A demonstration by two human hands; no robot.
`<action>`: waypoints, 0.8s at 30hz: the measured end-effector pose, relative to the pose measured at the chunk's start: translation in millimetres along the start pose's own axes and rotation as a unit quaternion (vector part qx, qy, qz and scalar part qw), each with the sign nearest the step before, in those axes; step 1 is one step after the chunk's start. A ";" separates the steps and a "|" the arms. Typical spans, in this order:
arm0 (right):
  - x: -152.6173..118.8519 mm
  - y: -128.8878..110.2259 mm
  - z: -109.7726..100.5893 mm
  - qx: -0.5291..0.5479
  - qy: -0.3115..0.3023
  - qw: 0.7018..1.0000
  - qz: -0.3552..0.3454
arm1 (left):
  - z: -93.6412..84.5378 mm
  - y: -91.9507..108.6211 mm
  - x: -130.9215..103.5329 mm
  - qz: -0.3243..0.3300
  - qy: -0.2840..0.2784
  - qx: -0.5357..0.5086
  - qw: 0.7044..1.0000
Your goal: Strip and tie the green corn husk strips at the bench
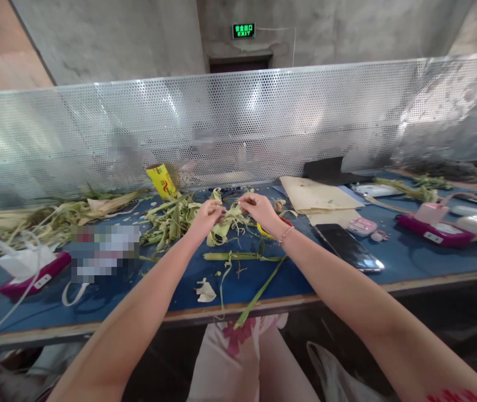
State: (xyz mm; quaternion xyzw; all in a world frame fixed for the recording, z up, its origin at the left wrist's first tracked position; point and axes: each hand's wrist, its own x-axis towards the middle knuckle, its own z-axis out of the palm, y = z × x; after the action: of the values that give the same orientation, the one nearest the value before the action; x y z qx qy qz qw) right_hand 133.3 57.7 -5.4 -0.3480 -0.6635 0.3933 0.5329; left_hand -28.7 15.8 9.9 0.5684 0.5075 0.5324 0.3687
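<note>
Both of my hands are over the blue table, close together around a bundle of curled, pale green husk strips (221,230). My left hand (208,216) is closed, fingers pinched at the left side of the strips. On the right side, my right hand (259,207) pinches with thumb and fingertips at the upper part of the strips; exactly what lies between the fingertips is too small to see. Nearer me lies a green stalk (230,256), with a long green leaf (259,296) hanging over the table edge. A heap of green stalks and husks (169,223) borders my left hand.
A yellow packet (162,180) stands behind the heap. To the right lie a dark phone (349,247), brown paper (317,194), a pink case (361,225) and a purple power strip (434,230). Another purple strip (33,276) with cables sits left. A perforated metal screen (263,123) closes the back.
</note>
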 end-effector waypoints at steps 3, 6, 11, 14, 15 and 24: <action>1.6 0.5 -4.0 -0.001 0.002 0.999 0.041 | -19.9 1.8 13.4 0.078 0.124 0.120 0.982; 2.0 -0.2 -6.5 0.049 -0.001 0.994 0.099 | -41.4 -2.1 25.2 0.122 0.223 0.190 0.948; 2.0 8.0 -9.7 0.049 -0.054 0.988 0.136 | -65.4 -22.0 37.3 0.099 0.282 0.216 0.929; 0.4 15.1 -10.3 -0.121 -0.103 0.983 0.094 | -76.0 -31.6 41.6 0.048 0.291 0.243 0.924; -0.4 16.2 -10.3 -0.182 -0.107 0.976 0.060 | -79.2 -33.3 42.6 0.036 0.290 0.248 0.923; -1.3 13.2 -10.2 -0.374 -0.048 0.921 -0.100 | -75.5 -26.0 33.1 0.048 0.082 0.405 0.909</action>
State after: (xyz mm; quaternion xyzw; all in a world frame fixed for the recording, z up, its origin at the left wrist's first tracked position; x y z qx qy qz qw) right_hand 144.1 64.0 -16.5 -0.4347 -0.8183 0.0780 0.3679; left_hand -110.2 44.2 4.8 0.6468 0.6800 0.3433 0.0376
